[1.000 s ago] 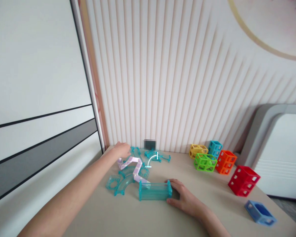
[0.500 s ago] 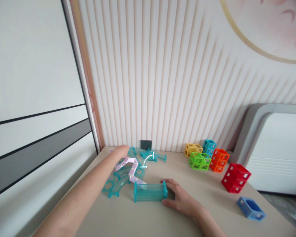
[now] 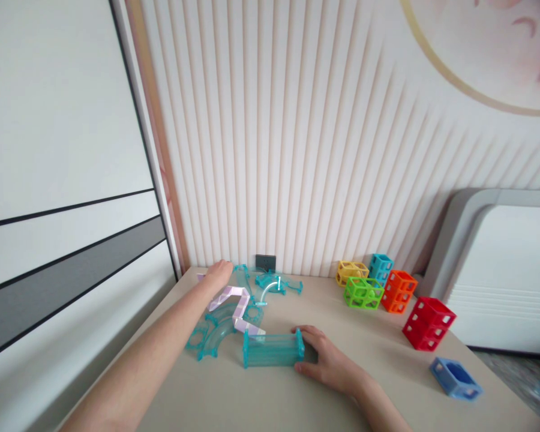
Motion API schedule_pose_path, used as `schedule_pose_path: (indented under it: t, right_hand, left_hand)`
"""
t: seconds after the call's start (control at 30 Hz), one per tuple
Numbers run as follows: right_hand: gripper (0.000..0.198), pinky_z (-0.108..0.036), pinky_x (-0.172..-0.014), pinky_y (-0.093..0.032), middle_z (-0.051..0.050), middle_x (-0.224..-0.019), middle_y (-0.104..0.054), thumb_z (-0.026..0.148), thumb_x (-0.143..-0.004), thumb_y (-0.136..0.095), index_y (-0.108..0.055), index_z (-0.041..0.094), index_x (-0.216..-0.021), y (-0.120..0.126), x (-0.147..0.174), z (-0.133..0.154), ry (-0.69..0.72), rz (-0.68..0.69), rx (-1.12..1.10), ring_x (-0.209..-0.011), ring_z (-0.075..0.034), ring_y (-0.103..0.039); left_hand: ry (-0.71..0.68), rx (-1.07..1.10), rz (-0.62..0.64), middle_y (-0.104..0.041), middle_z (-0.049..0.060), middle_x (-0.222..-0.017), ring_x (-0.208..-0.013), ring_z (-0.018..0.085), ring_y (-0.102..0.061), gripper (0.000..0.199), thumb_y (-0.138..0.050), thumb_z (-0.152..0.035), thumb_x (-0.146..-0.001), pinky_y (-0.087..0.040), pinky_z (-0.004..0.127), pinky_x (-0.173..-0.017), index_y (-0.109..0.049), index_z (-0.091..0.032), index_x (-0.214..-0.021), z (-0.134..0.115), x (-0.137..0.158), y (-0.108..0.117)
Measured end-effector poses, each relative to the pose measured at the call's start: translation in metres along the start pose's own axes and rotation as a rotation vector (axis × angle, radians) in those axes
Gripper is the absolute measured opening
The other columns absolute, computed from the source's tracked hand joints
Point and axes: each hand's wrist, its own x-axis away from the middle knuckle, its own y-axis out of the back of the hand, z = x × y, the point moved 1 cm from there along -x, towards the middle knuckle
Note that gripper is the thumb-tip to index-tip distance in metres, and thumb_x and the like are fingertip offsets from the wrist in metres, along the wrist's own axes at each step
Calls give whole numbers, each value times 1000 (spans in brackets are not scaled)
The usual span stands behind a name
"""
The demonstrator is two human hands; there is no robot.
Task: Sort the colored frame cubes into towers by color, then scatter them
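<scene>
My right hand grips the right end of a clear teal plastic tube, fingers behind its end flange and thumb in front. The tube lies sideways near the table's middle. My left hand reaches to the back left of the table, beside a teal piece. Its fingertips are hidden, so what they touch cannot be made out. A lilac zigzag strip lies between the hands, its near end behind the tube. Curved teal track pieces lie left of the tube, partly behind my left forearm.
More teal pieces lie at the back, by a black wall socket. On the right stand yellow, green, blue, orange and red lattice blocks. A blue frame block sits near the right edge.
My left hand has shifted slightly farther back, toward the wall. My right hand and the teal tube stay together in nearly the same place.
</scene>
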Motion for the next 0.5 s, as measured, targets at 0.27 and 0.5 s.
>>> schedule_pose_path:
  t: [0.27, 0.5]
  right_hand:
    - [55, -47, -116, -37, -14, -142, -59, 32, -77, -78, -66, 20, -129, -1, 0, -2, 21, -18, -8, -133, -33, -53]
    - [61, -49, -116, -38, -14, -143, -60, 43, -75, -83, -68, 22, -130, -3, 1, -8, 24, -31, -40, -134, -35, -53]
  left_hand:
    - [51, 112, -233, -63, 10, -128, -107, 24, -66, 36, -64, -36, -97, -58, 46, -90, -60, -17, -128, -9, -1, 4]
    - [-162, 343, -588, -72, 12, -119, -112, 24, -69, 32, -41, -19, -104, -54, 37, -97, -61, -17, -129, -14, 26, 12]
